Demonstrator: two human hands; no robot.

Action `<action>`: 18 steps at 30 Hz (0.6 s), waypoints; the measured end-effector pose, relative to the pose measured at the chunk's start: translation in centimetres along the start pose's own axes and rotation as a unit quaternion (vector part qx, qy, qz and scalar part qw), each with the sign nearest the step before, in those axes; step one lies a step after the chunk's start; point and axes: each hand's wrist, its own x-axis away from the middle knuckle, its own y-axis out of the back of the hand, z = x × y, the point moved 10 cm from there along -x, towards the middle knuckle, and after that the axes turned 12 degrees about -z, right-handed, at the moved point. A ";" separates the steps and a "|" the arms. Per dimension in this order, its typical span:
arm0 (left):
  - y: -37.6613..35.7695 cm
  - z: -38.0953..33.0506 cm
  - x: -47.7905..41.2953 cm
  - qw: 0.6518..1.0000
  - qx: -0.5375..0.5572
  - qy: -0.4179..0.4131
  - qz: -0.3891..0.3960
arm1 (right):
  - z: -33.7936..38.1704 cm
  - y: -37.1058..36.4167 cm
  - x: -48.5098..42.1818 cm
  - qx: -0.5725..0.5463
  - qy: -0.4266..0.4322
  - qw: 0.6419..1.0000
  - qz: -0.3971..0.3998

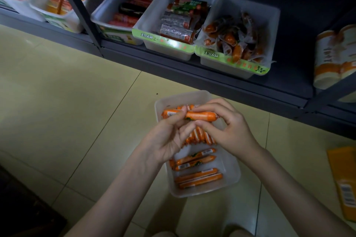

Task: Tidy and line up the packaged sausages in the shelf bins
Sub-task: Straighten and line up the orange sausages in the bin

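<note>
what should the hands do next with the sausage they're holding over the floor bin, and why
Probably lower the sausage into the bin and lay it crosswise, parallel to the rows at the near end. Both the left hand and right hand pinch it above the bin, and the bunch in the middle lies at another angle.

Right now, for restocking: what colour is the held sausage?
The held sausage is orange; head view.
</note>
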 end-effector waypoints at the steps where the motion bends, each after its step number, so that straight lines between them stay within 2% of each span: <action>1: 0.1 0.2 0.2 1.000 -0.019 0.008 -0.011 | 0.0 0.1 0.0 -0.002 -0.008 1.000 -0.007; 4: 1.9 0.8 -0.6 0.978 -0.191 -0.035 -0.083 | -0.6 0.0 0.1 -0.015 -0.065 0.998 -0.013; 6: 3.3 -0.2 -1.0 0.941 -0.282 -0.145 -0.122 | -1.1 0.2 0.3 -0.013 -0.097 0.995 -0.024; 8: 1.5 -1.0 0.0 0.898 -0.346 -0.268 -0.055 | -1.1 0.7 0.2 -0.018 -0.104 0.994 -0.042; 10: -0.7 -0.1 0.9 0.843 -0.431 -0.320 0.035 | -0.7 0.8 0.1 -0.040 -0.089 0.994 -0.052; 12: -1.9 0.3 1.2 0.780 -0.508 -0.363 0.050 | 0.2 0.6 0.1 -0.039 -0.048 0.996 -0.059; 14: -2.3 -0.2 1.3 0.725 -0.555 -0.407 0.015 | 1.4 0.1 0.4 -0.030 0.010 0.998 -0.055; 16: -2.5 -0.6 1.5 0.728 -0.546 -0.413 0.013 | 2.5 -0.4 1.0 0.000 0.089 0.995 -0.037; 18: -2.3 0.0 1.5 0.768 -0.515 -0.376 0.060 | 3.1 -1.1 1.7 0.038 0.155 0.987 0.004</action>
